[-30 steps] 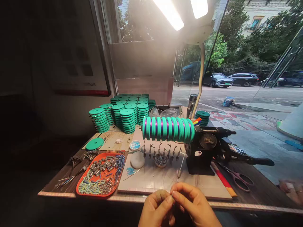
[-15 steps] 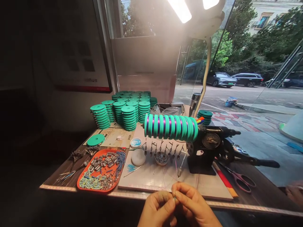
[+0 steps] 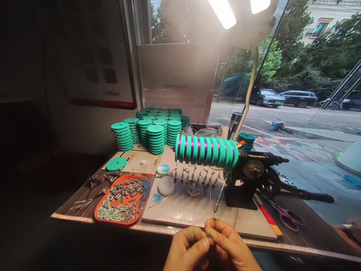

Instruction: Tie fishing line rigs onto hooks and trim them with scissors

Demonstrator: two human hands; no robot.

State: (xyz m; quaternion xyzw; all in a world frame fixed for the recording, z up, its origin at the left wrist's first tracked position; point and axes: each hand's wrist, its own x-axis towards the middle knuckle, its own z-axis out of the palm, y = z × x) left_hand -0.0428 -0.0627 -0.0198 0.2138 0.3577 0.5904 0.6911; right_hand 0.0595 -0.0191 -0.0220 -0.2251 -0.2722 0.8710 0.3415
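My left hand [image 3: 187, 250] and my right hand [image 3: 229, 246] meet at the near table edge, fingertips pinched together on a tiny fitting [image 3: 209, 236] with a thin line running up from it. Just beyond them lies a white work board [image 3: 194, 210]. Above it a row of green spools [image 3: 207, 151] wound with purple line sits on a black winding machine [image 3: 248, 180]. Small weighted rigs [image 3: 194, 176] hang in a row beneath the spools.
An orange tray [image 3: 124, 199] of small tubes and metal sleeves lies at the left. Stacks of green spools [image 3: 149, 130] stand behind. A small bowl [image 3: 193, 188], a white puck [image 3: 166, 185], scissors [image 3: 284, 215] at the right and a lamp [image 3: 239, 15] overhead.
The view has shifted slightly, so the table sits a little further right and higher. My hands stay pinched together on the small piece, barely moving.
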